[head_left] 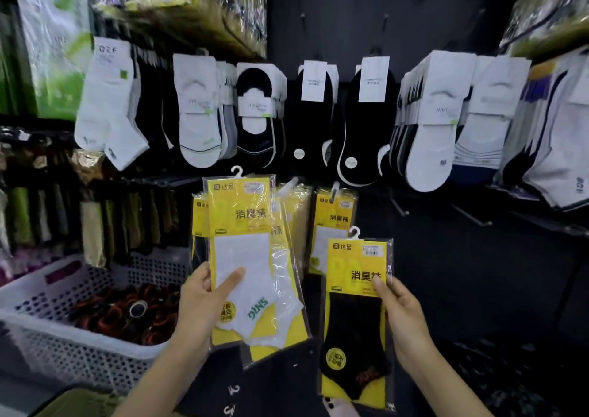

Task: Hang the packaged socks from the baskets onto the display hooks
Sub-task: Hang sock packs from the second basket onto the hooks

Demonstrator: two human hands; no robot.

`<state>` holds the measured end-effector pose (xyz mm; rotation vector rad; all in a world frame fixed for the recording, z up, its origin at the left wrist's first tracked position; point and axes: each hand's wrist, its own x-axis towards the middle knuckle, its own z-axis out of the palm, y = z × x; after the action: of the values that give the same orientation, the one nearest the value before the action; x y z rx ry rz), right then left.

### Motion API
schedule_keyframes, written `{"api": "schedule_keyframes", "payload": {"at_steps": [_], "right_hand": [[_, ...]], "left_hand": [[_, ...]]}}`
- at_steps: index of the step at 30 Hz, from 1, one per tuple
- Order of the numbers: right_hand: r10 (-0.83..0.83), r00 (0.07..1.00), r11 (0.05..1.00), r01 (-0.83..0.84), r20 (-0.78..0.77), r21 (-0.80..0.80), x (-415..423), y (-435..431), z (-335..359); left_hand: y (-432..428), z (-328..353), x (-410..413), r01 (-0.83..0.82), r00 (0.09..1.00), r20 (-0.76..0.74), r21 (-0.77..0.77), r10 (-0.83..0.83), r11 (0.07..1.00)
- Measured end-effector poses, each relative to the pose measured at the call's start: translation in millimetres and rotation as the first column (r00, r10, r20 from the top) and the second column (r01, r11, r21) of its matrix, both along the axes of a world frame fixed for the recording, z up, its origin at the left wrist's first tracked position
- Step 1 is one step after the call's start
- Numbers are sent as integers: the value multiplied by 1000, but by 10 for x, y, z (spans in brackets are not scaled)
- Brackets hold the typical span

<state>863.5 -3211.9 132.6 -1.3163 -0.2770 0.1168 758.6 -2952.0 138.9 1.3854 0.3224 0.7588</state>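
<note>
My left hand [204, 302] grips a yellow pack of white socks [245, 257] by its left edge, thumb across the front; its white hanger hook sticks up at the top. More yellow packs [296, 206] are fanned out behind it. My right hand [401, 317] pinches the right edge of a yellow pack of black socks [355, 314], held upright lower and to the right. Another yellow pack [333, 222] hangs on a display hook just behind it. Bare display hooks [398, 206] jut from the dark wall to the right.
A white perforated basket [41, 292] with dark rolled items sits at lower left. Rows of white and black socks [353, 123] hang across the wall above. Packaged goods fill the left shelves. Plastic-wrapped bundles sit on top.
</note>
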Motion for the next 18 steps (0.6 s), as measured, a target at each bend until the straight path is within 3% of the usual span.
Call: {"api": "schedule_keyframes", "payload": {"at_steps": [13,18], "right_hand": [[-98,990,985,110,100,-131,634,491,392],[-141,990,981,138,-7,-134,867,665,347]], "left_hand": [[75,242,67,-58,997,57,24,57,998],[87,248,108,-54,997,49,13,54,998]]}}
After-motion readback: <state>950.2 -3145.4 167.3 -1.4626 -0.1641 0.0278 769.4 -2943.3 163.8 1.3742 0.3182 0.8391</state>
